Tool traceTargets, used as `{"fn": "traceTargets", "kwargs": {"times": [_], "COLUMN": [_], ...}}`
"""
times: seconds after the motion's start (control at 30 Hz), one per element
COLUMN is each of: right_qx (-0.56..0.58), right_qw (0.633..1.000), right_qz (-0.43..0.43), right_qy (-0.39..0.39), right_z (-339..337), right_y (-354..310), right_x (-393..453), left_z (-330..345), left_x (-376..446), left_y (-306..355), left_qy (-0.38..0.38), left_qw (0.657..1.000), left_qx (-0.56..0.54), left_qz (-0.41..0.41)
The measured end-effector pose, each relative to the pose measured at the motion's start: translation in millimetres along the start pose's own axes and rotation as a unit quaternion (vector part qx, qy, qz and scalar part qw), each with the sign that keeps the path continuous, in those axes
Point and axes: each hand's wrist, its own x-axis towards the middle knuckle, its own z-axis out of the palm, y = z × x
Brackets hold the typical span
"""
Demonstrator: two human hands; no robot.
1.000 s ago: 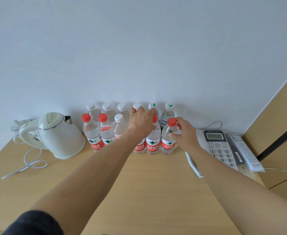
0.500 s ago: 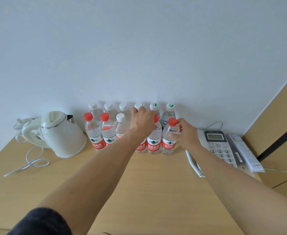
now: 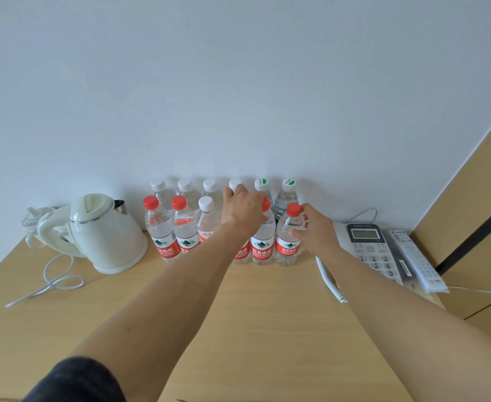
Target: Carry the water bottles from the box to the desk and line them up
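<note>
Head view, looking down on a wooden counter (image 3: pixel 238 329) set against a pale wall.

Bottles stand upright in two rows at the back edge. Back row (image 3: pixel 210 188): six, four with plain white caps, two on the right with green-marked white caps, all close to the wall. Front row (image 3: pixel 163 227): six, touching or nearly so, red labels facing out; from the left two red caps, one white cap, one hidden under a hand, then two red caps.

Left hand (image 3: pixel 242 211) reaches in from low left, fingers curled down over the top of the fourth front bottle (image 3: pixel 241 253); only that bottle's label shows below the wrist. Fingertips lie just beside a back-row white cap; contact with it cannot be told.

Right hand (image 3: pixel 315 230) grips the shoulder of the end bottle (image 3: pixel 287 245), thumb on the near side, fingers wrapped behind, red cap clear above the hand. The bottle stands on the counter.

Left of the rows: white kettle (image 3: pixel 105 236), its cord (image 3: pixel 52 281) looped on the counter. Right: desk phone (image 3: pixel 371 250) and remote (image 3: pixel 418 262), side by side. Dark sleeve (image 3: pixel 76 381) on left arm.
</note>
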Motion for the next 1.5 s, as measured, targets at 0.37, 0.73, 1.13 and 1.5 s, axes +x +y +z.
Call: {"fn": "traceTargets", "kwargs": {"times": [0.37,0.73,1.13,1.5], "right_qx": [-0.027,-0.134,-0.233,-0.263], "right_qw": [0.999,0.99,0.967,0.933], "right_qz": [0.032,0.017,0.096,0.24], "right_qy": [-0.002,0.05,0.026,0.054], "right_z": [-18.0,-28.5,-64.8,-146.4], "right_y": [-19.4,-52.7,-37.8,38.8], "right_x": [4.3,12.1,-35.9,-127.1], "left_z": [-21.7,-51.8,-46.4,-41.4], "left_x": [-1.6,10.3,25.7,-18.4], "left_y": [-31.0,-75.4,19.7,179.3], "left_qy": [0.038,-0.012,-0.057,-0.075], "left_qw": [0.999,0.994,0.996,0.97], "left_qx": [-0.018,0.051,0.014,0.015], "left_qz": [0.012,-0.094,0.07,0.231]}}
